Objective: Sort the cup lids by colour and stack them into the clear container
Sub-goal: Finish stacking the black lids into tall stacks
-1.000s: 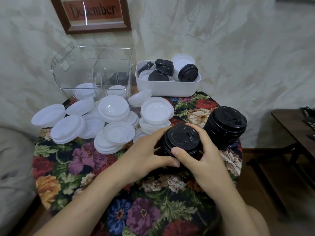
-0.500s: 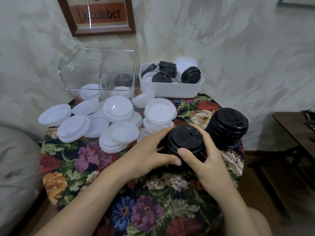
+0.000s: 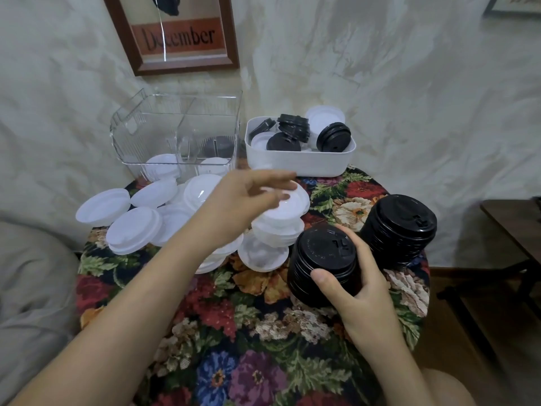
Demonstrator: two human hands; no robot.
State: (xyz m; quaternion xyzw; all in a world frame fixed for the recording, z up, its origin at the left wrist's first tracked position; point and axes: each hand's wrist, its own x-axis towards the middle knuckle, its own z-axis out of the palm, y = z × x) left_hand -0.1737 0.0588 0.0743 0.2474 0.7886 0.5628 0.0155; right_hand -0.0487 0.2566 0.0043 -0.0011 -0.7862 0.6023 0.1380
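Note:
My right hand [image 3: 355, 284] grips a stack of black lids [image 3: 322, 259] near the table's middle. A taller black stack [image 3: 399, 227] stands just behind it to the right. My left hand [image 3: 248, 197] hovers, blurred, with loose fingers over a pile of white lids [image 3: 281, 221]; it holds nothing that I can see. More white lids [image 3: 133, 228] are spread over the left of the table. The clear container [image 3: 178, 136] stands at the back left, with white lids in its front sections and a black one at the back.
A white bin [image 3: 298, 162] with mixed black and white lids sits at the back, right of the clear container. The round table wears a floral cloth [image 3: 234, 332]. A grey cushion [image 3: 26, 288] lies left; a dark wooden side table [image 3: 518, 227] stands right.
My left hand has let go of the black stack and swung up and left over the white lids. My right hand keeps hold of the stack.

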